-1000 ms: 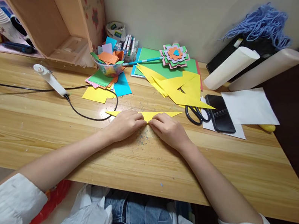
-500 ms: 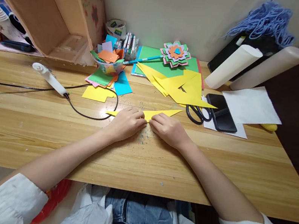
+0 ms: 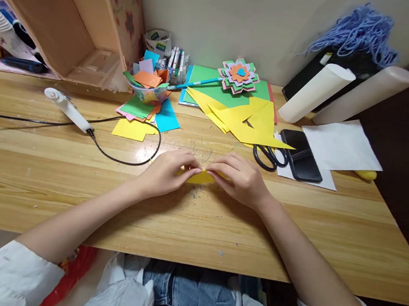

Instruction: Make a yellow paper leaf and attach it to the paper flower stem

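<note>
Between my two hands, above the middle of the wooden table, is a strip of yellow paper (image 3: 201, 177). My left hand (image 3: 170, 171) pinches its upper edge between thumb and fingers. Close beside it, my right hand (image 3: 240, 179) pinches the same edge from the other side, the fingertips nearly touching. Most of the paper's ends are hidden behind the hands. Farther back, large pointed yellow paper pieces (image 3: 258, 123) overlap a green sheet (image 3: 208, 83), next to black-handled scissors (image 3: 265, 158).
A white glue gun (image 3: 68, 109) with a looping black cable lies left. Behind are a cup of paper scraps (image 3: 147, 92), a layered paper flower (image 3: 238, 76) and markers (image 3: 176, 62). At right are a phone (image 3: 301, 156), white paper (image 3: 343, 145) and white rolls (image 3: 318, 94).
The yellow paper has been turned and moved slightly nearer to me. Both hands now pinch its top edge with the thumbs toward me, where before they pressed on it against the table.
</note>
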A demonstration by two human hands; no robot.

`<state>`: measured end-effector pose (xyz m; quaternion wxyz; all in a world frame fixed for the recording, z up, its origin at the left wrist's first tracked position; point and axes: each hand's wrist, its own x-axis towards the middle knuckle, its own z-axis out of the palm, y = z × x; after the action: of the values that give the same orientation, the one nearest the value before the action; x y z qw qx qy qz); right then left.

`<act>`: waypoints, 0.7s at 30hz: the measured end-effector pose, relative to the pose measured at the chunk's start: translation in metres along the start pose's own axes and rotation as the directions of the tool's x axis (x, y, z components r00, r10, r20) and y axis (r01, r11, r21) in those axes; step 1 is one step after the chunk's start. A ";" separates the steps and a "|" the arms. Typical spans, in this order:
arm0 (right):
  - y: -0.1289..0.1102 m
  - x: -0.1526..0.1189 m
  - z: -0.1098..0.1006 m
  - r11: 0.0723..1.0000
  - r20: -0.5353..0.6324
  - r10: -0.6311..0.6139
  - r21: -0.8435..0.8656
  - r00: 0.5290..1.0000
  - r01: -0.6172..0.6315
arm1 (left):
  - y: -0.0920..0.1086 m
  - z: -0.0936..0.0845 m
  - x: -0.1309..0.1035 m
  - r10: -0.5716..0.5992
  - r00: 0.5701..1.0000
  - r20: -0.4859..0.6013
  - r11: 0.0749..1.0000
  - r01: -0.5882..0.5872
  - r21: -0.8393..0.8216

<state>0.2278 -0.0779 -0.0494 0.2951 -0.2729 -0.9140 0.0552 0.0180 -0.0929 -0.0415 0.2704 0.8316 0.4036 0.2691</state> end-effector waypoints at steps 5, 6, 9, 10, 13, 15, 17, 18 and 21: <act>-0.002 0.001 -0.004 0.961 0.035 0.107 0.255 0.994 -0.112 | 0.000 -0.003 0.002 -0.227 0.957 0.178 0.898 0.277 -0.343; -0.002 0.002 -0.003 0.948 0.054 0.134 0.283 0.990 -0.144 | -0.002 -0.003 0.003 -0.245 0.945 0.217 0.869 0.313 -0.382; -0.003 0.001 0.000 0.927 0.110 0.191 0.305 0.975 -0.216 | -0.008 -0.002 0.004 -0.251 0.935 0.251 0.860 0.335 -0.384; -0.003 0.001 0.001 0.926 0.123 0.200 0.302 0.972 -0.228 | -0.010 -0.001 0.004 -0.240 0.943 0.231 0.890 0.309 -0.337; -0.001 0.001 0.006 0.930 0.147 0.212 0.272 0.966 -0.246 | -0.013 0.000 0.003 -0.160 0.978 0.132 0.982 0.171 -0.077; 0.002 0.000 0.009 0.936 0.160 0.221 0.242 0.962 -0.256 | -0.015 0.001 0.001 -0.093 0.991 0.100 0.992 0.084 0.093; 0.005 -0.002 0.013 0.940 0.178 0.222 0.221 0.959 -0.258 | -0.016 0.004 0.001 -0.045 0.995 0.088 0.979 0.027 0.201; 0.007 -0.003 0.015 0.942 0.184 0.217 0.219 0.959 -0.255 | -0.017 0.005 0.001 -0.029 0.996 0.081 0.972 0.009 0.236; 0.012 -0.005 0.019 0.943 0.177 0.196 0.237 0.964 -0.235 | -0.020 0.008 0.000 0.004 0.998 0.064 0.959 -0.022 0.282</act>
<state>0.2263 -0.0696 -0.0708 0.2499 -0.3262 -0.8834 0.2251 0.0132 -0.0841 -0.0605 0.1596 0.8723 0.4239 0.1842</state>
